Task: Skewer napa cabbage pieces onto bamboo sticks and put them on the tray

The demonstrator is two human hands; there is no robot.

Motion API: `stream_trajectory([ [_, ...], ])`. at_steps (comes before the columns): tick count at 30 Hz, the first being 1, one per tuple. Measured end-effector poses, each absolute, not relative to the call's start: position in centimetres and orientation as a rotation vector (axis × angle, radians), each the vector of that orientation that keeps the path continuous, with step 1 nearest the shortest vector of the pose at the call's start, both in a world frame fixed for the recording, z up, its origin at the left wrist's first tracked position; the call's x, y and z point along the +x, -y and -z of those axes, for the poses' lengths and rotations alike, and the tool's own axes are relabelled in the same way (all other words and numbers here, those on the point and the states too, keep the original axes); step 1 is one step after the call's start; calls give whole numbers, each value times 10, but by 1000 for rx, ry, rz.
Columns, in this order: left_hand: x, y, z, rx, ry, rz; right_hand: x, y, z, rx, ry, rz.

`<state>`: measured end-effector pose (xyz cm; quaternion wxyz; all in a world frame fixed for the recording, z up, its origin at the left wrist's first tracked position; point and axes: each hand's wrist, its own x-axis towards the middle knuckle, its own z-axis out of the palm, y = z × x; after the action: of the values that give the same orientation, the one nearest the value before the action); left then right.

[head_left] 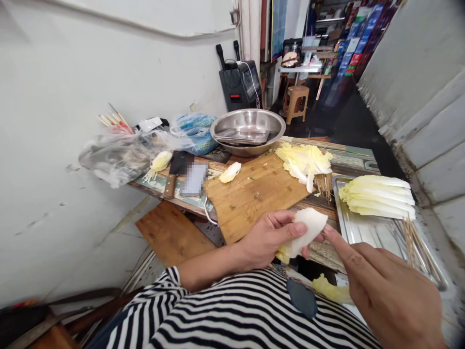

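My left hand pinches a napa cabbage leaf between thumb and fingers, its pale stem end up and its yellow frill below. At the leaf's right edge is the index fingertip of my right hand. The other fingers of that hand curl under, and whatever they hold is hidden. Right of the hands, a metal tray carries a stack of cabbage leaves and a bunch of wooden skewers. More yellow leaves lie at the cutting board's far right corner, beside other skewers.
A small leaf rests on the board. Left of it are a blurred pale rectangle, a cleaver, another small cabbage piece and plastic bags. A steel bowl stands behind. Walls flank the table.
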<state>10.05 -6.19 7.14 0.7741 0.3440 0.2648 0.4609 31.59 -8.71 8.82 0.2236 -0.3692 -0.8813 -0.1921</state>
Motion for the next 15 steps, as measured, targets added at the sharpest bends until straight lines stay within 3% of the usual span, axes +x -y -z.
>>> stream_trajectory([
  [15, 101, 67, -68, 832, -581, -1018, 339, 91, -93, -931, 2600, 532],
])
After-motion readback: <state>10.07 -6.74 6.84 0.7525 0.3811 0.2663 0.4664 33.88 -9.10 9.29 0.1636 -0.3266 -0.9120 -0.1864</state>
